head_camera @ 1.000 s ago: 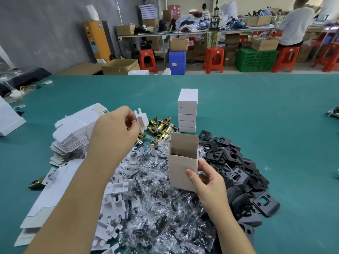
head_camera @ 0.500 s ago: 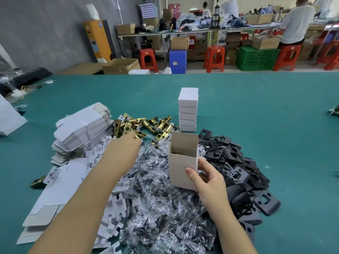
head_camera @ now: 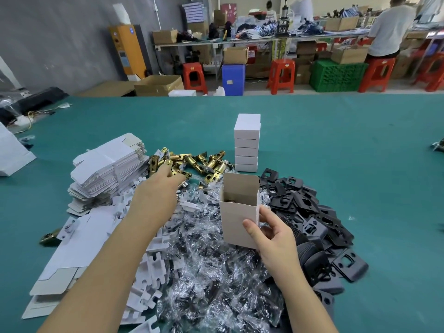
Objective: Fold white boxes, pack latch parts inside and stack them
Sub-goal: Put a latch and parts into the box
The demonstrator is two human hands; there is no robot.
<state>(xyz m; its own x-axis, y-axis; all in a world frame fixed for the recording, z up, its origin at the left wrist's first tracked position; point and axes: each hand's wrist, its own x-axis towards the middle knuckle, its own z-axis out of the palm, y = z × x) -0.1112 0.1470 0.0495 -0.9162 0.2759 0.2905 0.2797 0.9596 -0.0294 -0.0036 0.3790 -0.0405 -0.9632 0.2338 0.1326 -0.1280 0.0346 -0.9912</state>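
Reaching farther, left hand (head_camera: 159, 188) touches brass latches (head_camera: 192, 164); right hand (head_camera: 271, 233) grip clamps open box (head_camera: 239, 212).

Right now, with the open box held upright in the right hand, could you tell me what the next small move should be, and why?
Probably close the left hand on one brass latch and bring it to the open box. The fingers already reach the latch pile, and the right hand holds the box upright, mouth open.
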